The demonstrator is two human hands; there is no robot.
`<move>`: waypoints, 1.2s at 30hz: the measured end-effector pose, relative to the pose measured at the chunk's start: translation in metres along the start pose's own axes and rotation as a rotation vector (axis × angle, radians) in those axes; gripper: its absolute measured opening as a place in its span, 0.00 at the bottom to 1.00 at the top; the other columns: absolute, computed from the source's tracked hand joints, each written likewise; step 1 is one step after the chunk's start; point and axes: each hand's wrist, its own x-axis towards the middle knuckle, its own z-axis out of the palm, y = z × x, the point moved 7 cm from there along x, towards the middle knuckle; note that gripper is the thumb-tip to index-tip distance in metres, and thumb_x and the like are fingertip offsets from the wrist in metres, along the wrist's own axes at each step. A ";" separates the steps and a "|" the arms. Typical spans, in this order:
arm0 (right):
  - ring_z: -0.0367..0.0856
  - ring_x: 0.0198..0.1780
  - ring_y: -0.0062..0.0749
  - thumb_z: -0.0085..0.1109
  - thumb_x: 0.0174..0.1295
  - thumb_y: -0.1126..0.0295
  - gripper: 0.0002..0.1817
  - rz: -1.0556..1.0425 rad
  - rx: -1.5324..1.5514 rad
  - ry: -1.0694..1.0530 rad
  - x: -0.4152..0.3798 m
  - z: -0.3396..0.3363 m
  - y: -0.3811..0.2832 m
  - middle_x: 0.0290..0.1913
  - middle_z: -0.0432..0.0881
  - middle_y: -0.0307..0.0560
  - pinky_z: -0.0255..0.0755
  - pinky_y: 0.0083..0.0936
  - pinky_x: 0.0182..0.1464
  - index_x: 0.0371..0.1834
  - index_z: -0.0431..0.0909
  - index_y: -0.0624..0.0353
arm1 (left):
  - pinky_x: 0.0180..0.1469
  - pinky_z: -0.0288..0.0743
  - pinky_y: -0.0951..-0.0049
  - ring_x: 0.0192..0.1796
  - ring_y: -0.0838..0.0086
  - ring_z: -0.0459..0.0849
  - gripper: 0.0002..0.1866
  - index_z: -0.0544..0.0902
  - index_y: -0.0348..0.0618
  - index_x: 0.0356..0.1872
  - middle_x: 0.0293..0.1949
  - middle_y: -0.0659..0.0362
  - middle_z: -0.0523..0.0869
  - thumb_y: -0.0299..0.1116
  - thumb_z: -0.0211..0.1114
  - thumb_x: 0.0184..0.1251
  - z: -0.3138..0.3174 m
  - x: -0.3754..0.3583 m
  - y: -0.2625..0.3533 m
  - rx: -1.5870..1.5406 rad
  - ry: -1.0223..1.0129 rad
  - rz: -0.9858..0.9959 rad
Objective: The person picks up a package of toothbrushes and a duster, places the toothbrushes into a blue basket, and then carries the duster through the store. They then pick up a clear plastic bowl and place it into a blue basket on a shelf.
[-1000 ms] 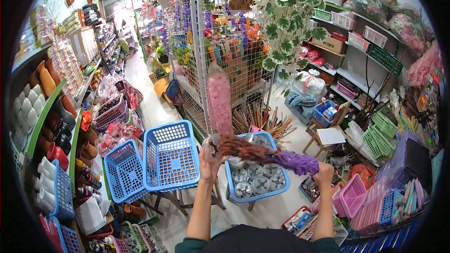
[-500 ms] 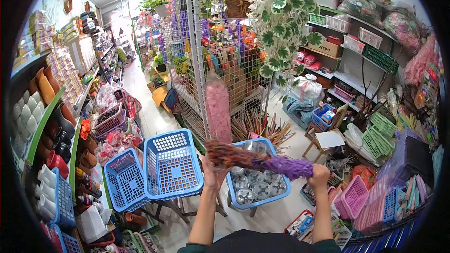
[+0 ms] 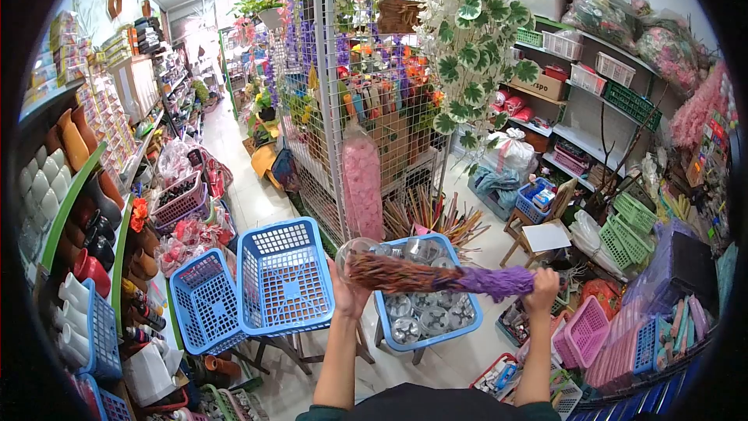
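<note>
My right hand (image 3: 543,288) is closed around the purple end of a fluffy duster (image 3: 417,274), whose longer part is mottled brown and orange. Its brown end reaches left to a clear, round glass vessel (image 3: 355,246), covering part of it. My left hand (image 3: 347,293) holds that vessel from below and the side, with the fingers partly hidden behind it and the duster. Beneath the duster stands a blue basket (image 3: 431,341) filled with several clear glass vessels (image 3: 406,330).
Two blue baskets (image 3: 251,323) (image 3: 204,347) stand on stools to the left. Behind the work is a wire-mesh rack (image 3: 331,109) with a tall bag of pink pieces (image 3: 362,187). Shelves of vases (image 3: 78,140) line the left; a pink basket (image 3: 584,331) sits at right.
The duster has swung a little lower and to the right with my right hand. The glass vessel in my left hand now shows more clearly at the duster's brown end.
</note>
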 end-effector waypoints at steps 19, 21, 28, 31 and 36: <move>0.68 0.30 0.45 0.57 0.51 0.60 0.13 0.017 -0.038 0.047 0.003 -0.015 -0.004 0.24 0.69 0.47 0.60 0.38 0.36 0.21 0.72 0.58 | 0.55 0.71 0.62 0.60 0.66 0.74 0.41 0.55 0.48 0.73 0.64 0.53 0.72 0.68 0.33 0.70 0.001 0.011 -0.006 0.003 0.090 0.022; 0.68 0.30 0.45 0.56 0.53 0.58 0.14 0.072 -0.079 0.074 0.005 -0.020 0.002 0.24 0.69 0.47 0.59 0.39 0.36 0.21 0.72 0.58 | 0.55 0.71 0.62 0.60 0.67 0.74 0.41 0.56 0.49 0.73 0.64 0.54 0.71 0.68 0.33 0.70 -0.007 0.009 -0.005 0.028 0.116 0.015; 0.68 0.30 0.47 0.54 0.55 0.55 0.18 0.060 0.057 0.050 -0.003 -0.011 -0.007 0.24 0.70 0.49 0.59 0.39 0.35 0.21 0.73 0.60 | 0.60 0.69 0.60 0.63 0.63 0.72 0.39 0.61 0.49 0.70 0.61 0.54 0.73 0.67 0.34 0.70 0.012 0.006 -0.008 0.072 0.100 0.056; 0.68 0.30 0.47 0.55 0.54 0.56 0.17 0.102 0.002 0.049 -0.008 -0.012 0.008 0.24 0.70 0.49 0.60 0.39 0.36 0.21 0.73 0.61 | 0.67 0.63 0.54 0.65 0.61 0.70 0.41 0.60 0.48 0.71 0.64 0.52 0.70 0.69 0.31 0.69 0.007 -0.002 0.000 0.093 0.129 0.006; 0.68 0.30 0.47 0.55 0.54 0.57 0.16 0.152 0.086 0.095 -0.016 -0.011 -0.009 0.24 0.70 0.49 0.60 0.39 0.36 0.22 0.73 0.60 | 0.67 0.64 0.54 0.66 0.60 0.70 0.44 0.55 0.45 0.73 0.66 0.52 0.69 0.70 0.30 0.68 0.006 -0.002 -0.013 0.183 0.151 -0.016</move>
